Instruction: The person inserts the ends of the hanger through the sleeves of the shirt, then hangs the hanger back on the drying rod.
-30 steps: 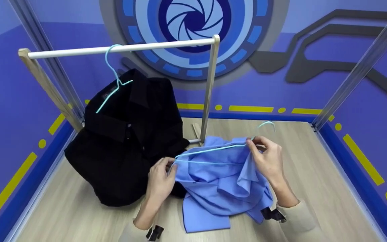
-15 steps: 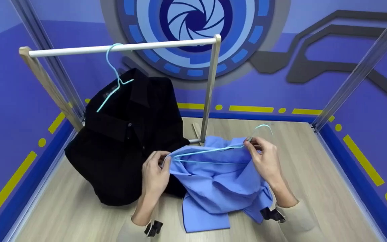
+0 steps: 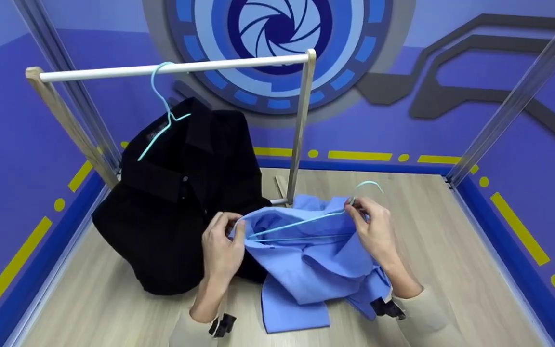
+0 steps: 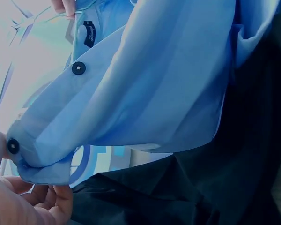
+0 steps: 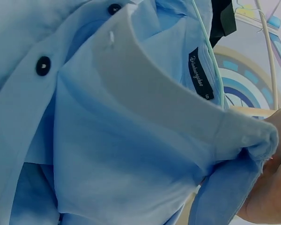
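Note:
A light blue shirt (image 3: 325, 274) lies bunched on the floor panel, its collar side lifted. My left hand (image 3: 222, 248) pinches the shirt's front edge; in the left wrist view the fingers (image 4: 51, 204) curl round the cloth beside a dark button (image 4: 13, 146). A thin mint-green hanger (image 3: 301, 223) runs across the neck opening, its left end inside the shirt. My right hand (image 3: 374, 231) pinches this hanger just below its hook (image 3: 369, 183). A black label (image 5: 200, 75) shows inside the collar in the right wrist view.
Left of the blue shirt, a black shirt (image 3: 176, 241) hangs on another mint-green hanger (image 3: 160, 96). That hanger hooks over the white bar (image 3: 239, 64) of a wooden-sided rack. Blue-purple walls (image 3: 364, 130) enclose the wood-look floor (image 3: 451, 241).
My left hand has moved left and slightly up, drawing the shirt edge past the hanger's left end. My right hand has shifted left with the hanger, and its hook sits lower.

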Tool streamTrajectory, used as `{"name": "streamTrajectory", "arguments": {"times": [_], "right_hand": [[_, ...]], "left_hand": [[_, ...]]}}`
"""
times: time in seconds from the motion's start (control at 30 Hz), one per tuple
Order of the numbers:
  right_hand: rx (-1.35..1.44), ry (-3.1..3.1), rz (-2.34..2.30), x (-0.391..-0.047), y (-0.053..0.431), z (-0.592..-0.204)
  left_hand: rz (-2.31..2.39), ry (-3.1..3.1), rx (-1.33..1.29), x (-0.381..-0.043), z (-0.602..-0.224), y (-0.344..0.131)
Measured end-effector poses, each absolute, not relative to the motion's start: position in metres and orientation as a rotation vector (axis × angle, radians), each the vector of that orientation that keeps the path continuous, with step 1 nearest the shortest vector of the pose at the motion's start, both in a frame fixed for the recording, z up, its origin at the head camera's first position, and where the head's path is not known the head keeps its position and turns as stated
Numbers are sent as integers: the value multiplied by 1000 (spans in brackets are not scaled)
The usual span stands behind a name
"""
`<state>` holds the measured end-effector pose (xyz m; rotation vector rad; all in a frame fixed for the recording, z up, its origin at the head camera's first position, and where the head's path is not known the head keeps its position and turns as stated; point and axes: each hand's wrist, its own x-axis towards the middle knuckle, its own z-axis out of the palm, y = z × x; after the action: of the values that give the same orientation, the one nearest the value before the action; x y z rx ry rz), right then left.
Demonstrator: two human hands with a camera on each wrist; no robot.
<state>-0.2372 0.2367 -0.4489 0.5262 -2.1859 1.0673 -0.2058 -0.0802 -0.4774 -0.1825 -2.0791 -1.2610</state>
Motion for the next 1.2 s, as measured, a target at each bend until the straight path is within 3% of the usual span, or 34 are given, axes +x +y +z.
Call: {"name": "streamTrajectory", "arguments": {"times": [0.93,1.2], "right_hand": [[539,-2141,825,-232,228,-452],[523,-2105,814,-230,225,-452]], "left_hand": [[-1316,-2310,-453,-185,-469,-64],[-1399,-2315,-685,-174,-462,-56]]}}
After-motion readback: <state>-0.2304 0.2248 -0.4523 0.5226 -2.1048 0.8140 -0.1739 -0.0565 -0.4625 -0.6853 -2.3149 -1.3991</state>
